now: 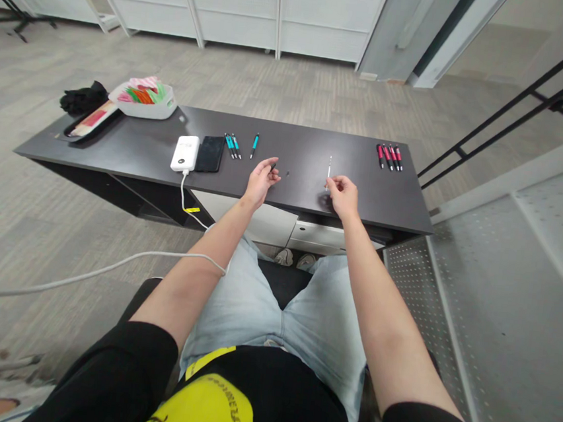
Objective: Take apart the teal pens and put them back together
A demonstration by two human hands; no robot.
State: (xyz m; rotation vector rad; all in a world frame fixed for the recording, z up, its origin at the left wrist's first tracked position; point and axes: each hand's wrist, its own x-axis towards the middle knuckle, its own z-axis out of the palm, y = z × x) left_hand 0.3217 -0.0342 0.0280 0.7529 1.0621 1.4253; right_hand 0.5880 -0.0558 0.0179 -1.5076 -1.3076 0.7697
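Note:
My left hand [262,181] rests on the dark table [132,150], fingers curled round a small dark part that I cannot name. My right hand [341,194] pinches the lower end of a thin white pen refill [329,166] that points away from me on the tabletop. A tiny dark piece [288,173] lies between the two hands. Teal pens [233,145] lie to the left, with a single teal pen [254,145] apart from them. Several red pens [389,156] lie in a row at the far right.
A white power bank [185,153] with a cable trailing off the table sits beside a black phone [210,154]. A white tray of coloured items [145,100], a long dark tray [88,123] and a black cloth [83,98] are at the left end. Metal stairs [514,273] rise on the right.

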